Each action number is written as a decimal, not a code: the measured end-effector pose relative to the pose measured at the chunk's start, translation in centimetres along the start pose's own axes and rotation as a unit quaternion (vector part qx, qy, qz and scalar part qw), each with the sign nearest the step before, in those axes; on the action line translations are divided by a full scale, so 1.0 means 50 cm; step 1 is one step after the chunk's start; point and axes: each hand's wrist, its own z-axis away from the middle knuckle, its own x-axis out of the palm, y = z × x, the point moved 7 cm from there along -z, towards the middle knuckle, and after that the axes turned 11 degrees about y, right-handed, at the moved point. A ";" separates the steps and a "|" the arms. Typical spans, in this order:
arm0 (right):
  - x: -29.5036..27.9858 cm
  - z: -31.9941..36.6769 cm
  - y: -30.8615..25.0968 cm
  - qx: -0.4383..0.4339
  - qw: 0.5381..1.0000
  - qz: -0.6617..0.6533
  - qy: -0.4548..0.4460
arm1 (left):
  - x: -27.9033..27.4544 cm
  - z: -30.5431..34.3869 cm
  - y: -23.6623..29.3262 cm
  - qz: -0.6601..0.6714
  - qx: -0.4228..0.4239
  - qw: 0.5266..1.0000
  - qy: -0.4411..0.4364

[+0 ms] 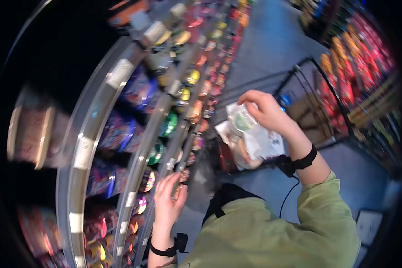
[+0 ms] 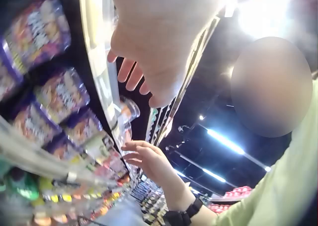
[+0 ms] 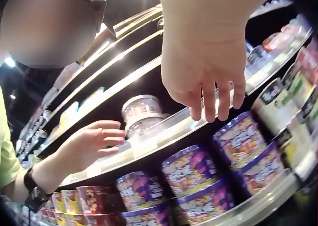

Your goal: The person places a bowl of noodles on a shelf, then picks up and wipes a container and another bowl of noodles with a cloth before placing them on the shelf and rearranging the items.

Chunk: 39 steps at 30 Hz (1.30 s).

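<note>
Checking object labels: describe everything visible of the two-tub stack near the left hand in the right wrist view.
The stack of tubs is two round containers, one set upright on the other, with pale rims and pinkish-brown walls that look like plastic. Whether that colour is print or contents, I can't tell. It stands behind the clear shelf rail, which hides its base. The left hand shows right beside it; contact can't be confirmed.

Gloss against matt

Smooth, glossy shelf edges look like plastic. Purple tubs gleam; a pale tub appears smooth. The green sleeve is matt cloth, the black wrist strap matt, the brown box dull and cardboard-like.
</note>
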 end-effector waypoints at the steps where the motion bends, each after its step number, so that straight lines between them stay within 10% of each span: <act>1: -0.044 0.037 0.044 0.055 0.998 0.038 0.022 | 0.037 0.023 -0.020 0.023 -0.027 0.999 -0.034; 9: -0.135 0.308 0.311 0.326 0.898 0.228 -0.186 | 0.192 0.110 -0.063 0.126 -0.115 0.974 -0.147; 18: 0.127 0.311 0.666 0.288 0.913 0.104 -0.269 | 0.408 0.057 -0.067 0.170 -0.264 0.938 -0.143; 25: 0.096 0.255 0.677 0.230 0.900 0.007 -0.369 | 0.655 -0.064 -0.087 0.251 -0.467 0.839 -0.124; 33: -0.144 0.183 0.705 0.511 0.802 -0.297 -0.086 | 0.840 -0.064 -0.212 0.319 -0.639 0.687 -0.136; 39: -0.162 0.190 0.672 0.501 0.822 -0.271 -0.004 | 0.823 -0.103 -0.174 0.299 -0.610 0.729 -0.083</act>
